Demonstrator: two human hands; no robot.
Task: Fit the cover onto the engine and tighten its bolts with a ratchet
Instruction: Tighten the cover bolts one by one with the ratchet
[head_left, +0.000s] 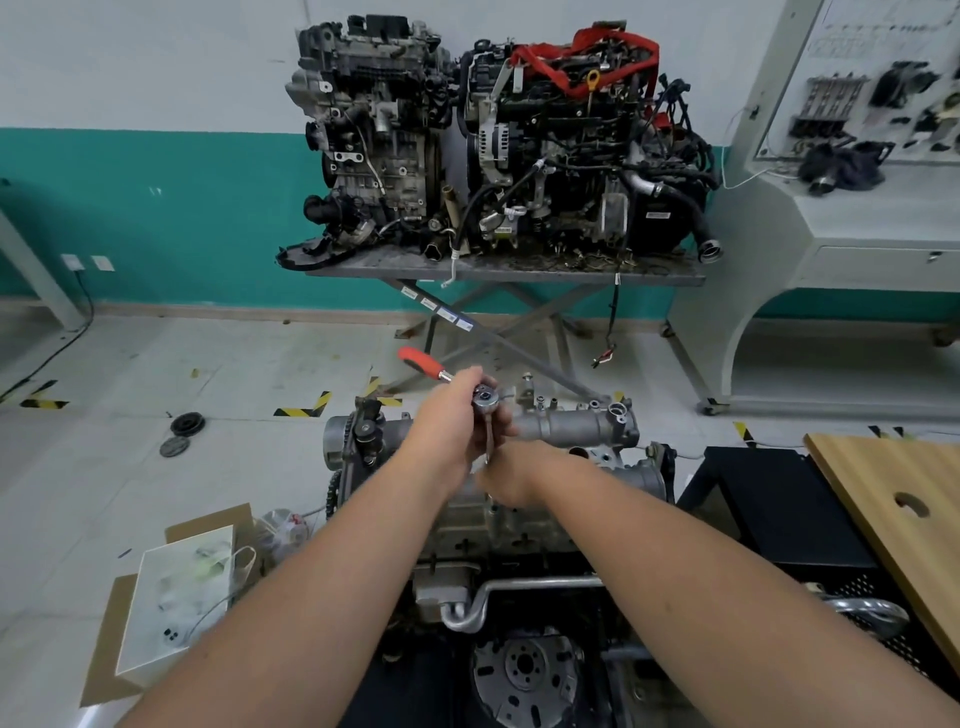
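Note:
The engine (498, 525) stands right in front of me, with its grey aluminium cover (571, 423) lying across the top. My left hand (452, 421) grips the ratchet (485, 400) at its head; the red handle (418, 359) sticks out to the upper left. A thin extension bar (490, 436) runs down from the ratchet head toward the engine top. My right hand (511, 475) is curled around the lower end of that bar, just above the cover. The bolt under the bar is hidden by my right hand.
Two other engines (498, 140) sit on a scissor-lift table (509, 270) by the far wall. A cardboard box (171, 597) lies on the floor at the left, round parts (184, 426) beyond it. A black crate (779, 509) and a wooden board (904, 525) stand at the right.

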